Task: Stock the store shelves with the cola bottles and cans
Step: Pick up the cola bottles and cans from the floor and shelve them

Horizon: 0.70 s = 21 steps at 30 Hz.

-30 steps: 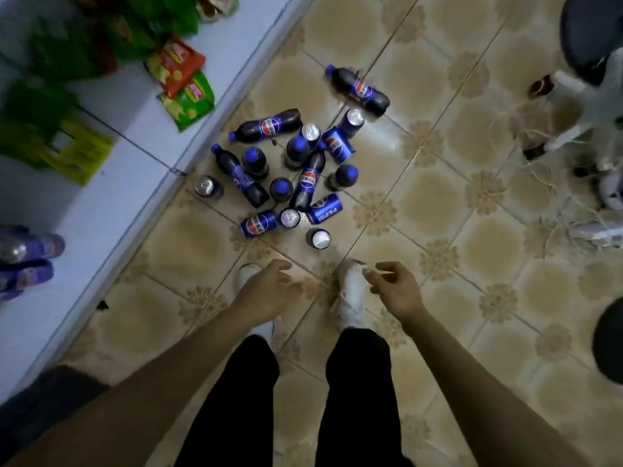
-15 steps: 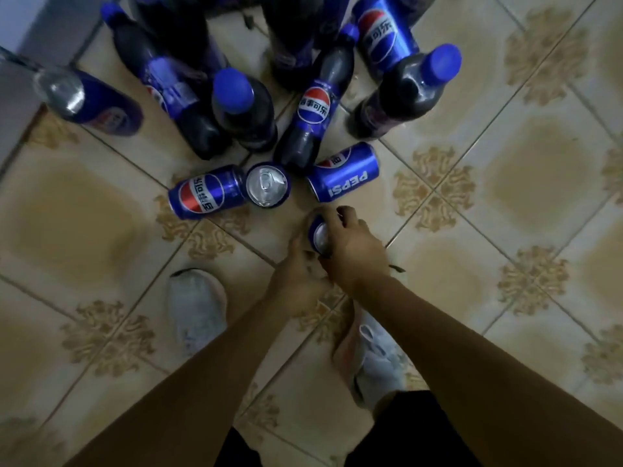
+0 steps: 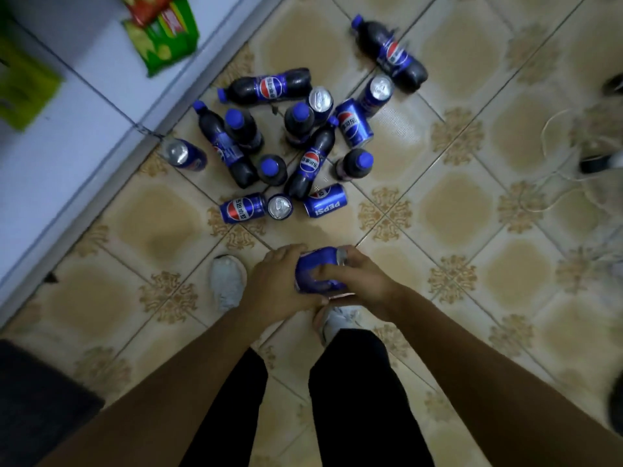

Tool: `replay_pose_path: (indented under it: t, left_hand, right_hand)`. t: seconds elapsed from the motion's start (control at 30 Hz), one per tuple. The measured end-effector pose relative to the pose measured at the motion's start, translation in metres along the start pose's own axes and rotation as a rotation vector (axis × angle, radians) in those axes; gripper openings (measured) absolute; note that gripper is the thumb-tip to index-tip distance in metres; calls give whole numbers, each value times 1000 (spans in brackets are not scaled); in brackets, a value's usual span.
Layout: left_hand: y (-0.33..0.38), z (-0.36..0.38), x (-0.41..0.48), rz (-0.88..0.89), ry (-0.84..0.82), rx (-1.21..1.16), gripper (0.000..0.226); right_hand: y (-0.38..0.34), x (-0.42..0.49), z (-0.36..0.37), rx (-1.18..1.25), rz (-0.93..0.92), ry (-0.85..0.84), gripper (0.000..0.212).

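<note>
Item: Pepsi can (image 3: pixel 317 266), blue, turned on its side, silver top to your right. Location: in both your hands, over the toes of your white shoes (image 3: pixel 227 281).

Left hand (image 3: pixel 276 286): grip closed round the can's left end.

Right hand (image 3: pixel 365 281): grip grasping the same can, fingers laid across its side.

Remaining stock: a cluster of cola bottles (image 3: pixel 312 160) and cans on the tiled floor (image 3: pixel 455 214) ahead of your feet. In the nearest row, an upright can (image 3: pixel 279 207) stands between two lying ones (one reads PEPSI (image 3: pixel 325 205)). A lone bottle (image 3: pixel 391 53) lies apart, far right. A single can (image 3: pixel 183 155) stands just beside the shelf edge.

Shelf (image 3: pixel 84 106): white, at your left, bearing green and red snack packets (image 3: pixel 161 38).
</note>
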<state>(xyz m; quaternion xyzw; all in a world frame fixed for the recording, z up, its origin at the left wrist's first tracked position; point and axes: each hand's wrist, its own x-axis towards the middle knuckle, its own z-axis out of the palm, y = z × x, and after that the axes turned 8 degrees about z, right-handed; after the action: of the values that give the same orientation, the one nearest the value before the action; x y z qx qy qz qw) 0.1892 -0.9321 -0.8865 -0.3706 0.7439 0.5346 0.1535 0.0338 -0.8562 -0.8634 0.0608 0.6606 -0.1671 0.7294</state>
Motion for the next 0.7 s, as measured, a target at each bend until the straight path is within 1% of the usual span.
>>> replay_pose_path:
  t: [0.07, 0.1, 0.2, 0.27, 0.37, 0.4, 0.43, 0.5, 0.57, 0.6, 0.63, 0.7]
  left_hand:
    - [35, -24, -30, 34, -4, 40, 74]
    - [53, -38, -43, 42, -11, 55, 67]
    - [102, -82, -87, -4, -12, 86, 62]
    - [134, -110, -121, -75, 0, -12, 56]
    - [189, -148, -185, -100, 70, -360, 45]
    - [208, -158, -209, -80, 111, -516, 41]
    - [227, -166, -233, -53, 155, -673, 42]
    - [260, -176, -278, 16, 243, -1005, 54]
    - [284, -181, -315, 148, 324, -1334, 61]
    - [293, -184, -330, 232, 336, -1466, 66]
    - [301, -186, -343, 328, 316, -1569, 68]
    - [314, -195, -367, 534, 207, -1733, 68]
  right_hand:
    - [-10, -50, 7, -39, -47, -4, 28]
    - [-16, -76, 9, -63, -64, 3, 29]
    - [-33, -144, 13, -120, -120, -17, 53]
    - [-44, -187, 11, -100, -185, -16, 60]
    - [-60, -248, 14, -15, -265, -2, 61]
    - [-64, -267, 18, 12, -286, -34, 63]
    - [-68, -287, 24, 37, -309, -88, 65]
    - [-79, -329, 46, 73, -364, -252, 69]
    - [-90, -369, 74, 102, -413, -446, 73]
    - [-96, -389, 89, 94, -438, -542, 74]
    - [-102, -409, 105, 50, -454, -639, 71]
    - [-115, -452, 134, -157, -485, -803, 57]
